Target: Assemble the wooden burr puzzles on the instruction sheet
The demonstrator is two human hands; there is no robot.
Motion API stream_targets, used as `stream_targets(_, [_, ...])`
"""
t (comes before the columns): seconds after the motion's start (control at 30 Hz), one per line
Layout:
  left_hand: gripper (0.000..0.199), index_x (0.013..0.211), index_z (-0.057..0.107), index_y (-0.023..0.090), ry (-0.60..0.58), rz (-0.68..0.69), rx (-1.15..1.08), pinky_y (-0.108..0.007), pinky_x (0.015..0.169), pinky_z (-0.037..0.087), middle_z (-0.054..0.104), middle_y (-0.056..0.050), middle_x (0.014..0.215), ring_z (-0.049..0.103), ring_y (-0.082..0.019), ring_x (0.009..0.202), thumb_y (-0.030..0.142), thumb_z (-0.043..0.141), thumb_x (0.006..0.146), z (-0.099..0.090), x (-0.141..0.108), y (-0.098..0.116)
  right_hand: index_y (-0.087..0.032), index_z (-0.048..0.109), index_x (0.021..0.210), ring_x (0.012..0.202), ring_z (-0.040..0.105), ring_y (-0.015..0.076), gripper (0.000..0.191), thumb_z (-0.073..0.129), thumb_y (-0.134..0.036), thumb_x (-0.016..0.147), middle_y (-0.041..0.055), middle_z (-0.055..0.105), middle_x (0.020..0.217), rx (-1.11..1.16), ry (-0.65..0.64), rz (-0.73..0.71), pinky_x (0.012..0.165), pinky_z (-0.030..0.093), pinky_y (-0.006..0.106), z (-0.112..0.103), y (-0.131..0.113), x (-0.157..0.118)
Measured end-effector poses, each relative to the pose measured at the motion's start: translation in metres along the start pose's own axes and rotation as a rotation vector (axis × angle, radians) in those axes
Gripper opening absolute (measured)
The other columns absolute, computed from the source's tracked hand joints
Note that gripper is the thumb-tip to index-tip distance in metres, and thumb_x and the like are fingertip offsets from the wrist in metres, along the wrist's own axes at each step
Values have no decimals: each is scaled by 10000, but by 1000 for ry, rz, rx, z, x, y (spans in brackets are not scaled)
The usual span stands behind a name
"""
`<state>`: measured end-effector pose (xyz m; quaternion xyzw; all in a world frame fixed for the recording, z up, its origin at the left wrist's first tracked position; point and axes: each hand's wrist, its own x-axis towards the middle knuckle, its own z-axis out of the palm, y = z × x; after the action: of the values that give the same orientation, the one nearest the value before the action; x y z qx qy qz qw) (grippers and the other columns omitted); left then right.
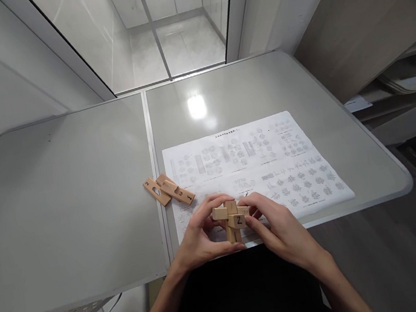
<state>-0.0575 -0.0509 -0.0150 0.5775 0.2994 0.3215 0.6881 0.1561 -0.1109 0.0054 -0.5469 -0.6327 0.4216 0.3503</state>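
Between my hands, just over the front edge of the table, is a wooden interlocking puzzle [232, 222] of crossed blocks, one marked with a 2. My left hand [199, 233] grips it from the left, thumb beneath and fingers at the top. On the other side my right hand [276, 224] pinches the blocks near the numbered end. Parts of the puzzle are hidden behind my fingers. Several loose wooden pieces [156, 191] with cut-outs and numbers lie overlapping to the left, partly on the paper's edge.
A large printed instruction sheet [249, 170] with small diagrams lies under and beyond my hands. The grey table [92, 194] has a metal seam [148, 128] across it. A glass panel [173, 30] stands behind the table, and wooden shelving [383, 46] is at the right.
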Motion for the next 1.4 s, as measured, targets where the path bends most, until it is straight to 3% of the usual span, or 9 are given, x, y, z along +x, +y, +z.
stream_targets(0.23, [765, 1377, 716, 311, -53, 12, -11, -414, 1047, 569, 678, -108, 1326, 653, -320, 1242, 360, 1021, 678, -6, -1, 1, -244, 586, 1011, 752, 567, 188, 343, 378, -469, 1165, 16, 643, 892, 142, -107, 9, 707, 437, 326, 9, 2, -1])
stream_targets(0.43, [758, 1352, 739, 295, -96, 75, 109, -426, 1041, 563, 722, -114, 1282, 676, -320, 1172, 438, 1019, 663, -9, -1, 3, -229, 476, 821, 602, 356, 133, 493, 398, -600, 1135, -40, 412, 702, 590, -239, 192, 565, 334, 281, 16, -2, -5])
stream_targets(0.53, [767, 1338, 748, 281, -112, 120, 159, -412, 1015, 569, 739, -115, 1240, 694, -321, 1138, 460, 1023, 645, -10, -1, 3, -226, 455, 809, 573, 277, 109, 530, 430, -666, 1104, -58, 329, 705, 838, -318, 308, 515, 296, 257, 20, -1, -8])
stream_targets(0.73, [801, 1344, 736, 272, -161, 78, 51, -417, 988, 588, 741, -110, 1249, 709, -322, 1129, 451, 1037, 624, -8, -3, 2, -220, 475, 810, 550, 336, 100, 553, 495, -712, 1062, -58, 357, 699, 884, -420, 361, 523, 347, 262, 16, -1, -8])
stream_targets(0.8, [830, 1448, 669, 303, -162, -7, -52, -402, 961, 604, 735, -110, 1293, 723, -304, 1124, 404, 1010, 698, -7, -3, 0, -223, 467, 782, 558, 389, 111, 560, 488, -703, 1068, -45, 398, 696, 800, -357, 352, 552, 379, 280, 10, -2, -6])
stream_targets(0.9, [902, 1582, 528, 354, -110, -90, -144, -327, 817, 626, 698, -124, 1384, 755, -216, 951, 319, 959, 792, -4, -3, -4, -223, 496, 757, 574, 447, 138, 575, 432, -687, 1091, -32, 444, 652, 645, -180, 357, 609, 417, 308, -4, -3, 1])
stream_targets(1.03, [713, 1549, 531, 367, -23, -126, -151, -293, 752, 622, 584, -140, 1540, 748, -152, 873, 283, 849, 916, 0, -2, -3, -223, 586, 823, 621, 529, 174, 569, 418, -698, 1088, -14, 538, 644, 357, 128, 382, 664, 440, 321, -33, 7, 16])
stream_targets(1.2, [474, 1445, 591, 283, 2, -142, -86, -324, 859, 609, 695, -89, 1303, 750, -141, 870, 294, 750, 999, 3, -1, 0, -226, 608, 712, 620, 576, 193, 615, 426, -686, 1078, 15, 618, 620, -256, 472, 393, 644, 404, 328, -79, 38, 44])
stream_targets(1.4, [314, 1310, 666, 205, -3, -182, -38, -332, 859, 596, 727, -81, 1154, 742, -159, 878, 320, 700, 1020, 4, 0, 3, -220, 646, 692, 579, 626, 210, 623, 424, -656, 1079, 37, 645, 574, -399, 552, 429, 626, 446, 336, -125, 81, 81])
